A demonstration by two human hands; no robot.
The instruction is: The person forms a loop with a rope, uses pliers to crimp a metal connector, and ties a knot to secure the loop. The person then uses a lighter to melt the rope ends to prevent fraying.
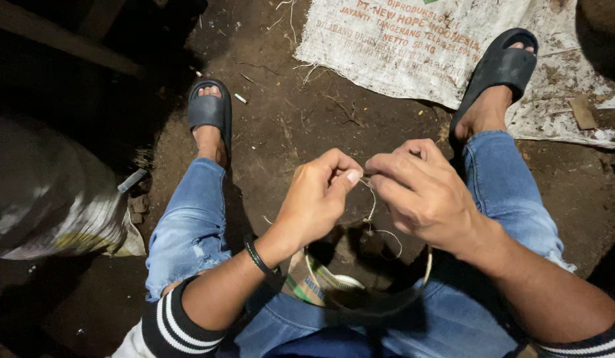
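Seen from the camera on your head, looking down: you are seated on a dirt floor (281,132) with your knees apart, in blue jeans (188,225) and dark slide sandals.

Your left hand (317,199) and right hand (420,192) meet just above your lap, fingertips nearly touching. Both are pinched closed on a thin pale string (372,205): the left thumb and forefinger grip it at the top, and the right fingers curl round it just beside them. The string hangs down from the pinch in a loose curl, ending just above a dark round container (360,292) that sits between your thighs. What lies inside the container is too dark to tell.

A black band (258,257) circles your left wrist, just behind the hand holding the string.

Beyond your hands, past the string, a worn white woven sack (413,46) lies flat on the dirt, with your right sandal (500,69) resting on its edge. Your left sandal (210,109) stands on bare dirt, well to the left of the string. Farther left still lies another pale bulging sack (49,199).
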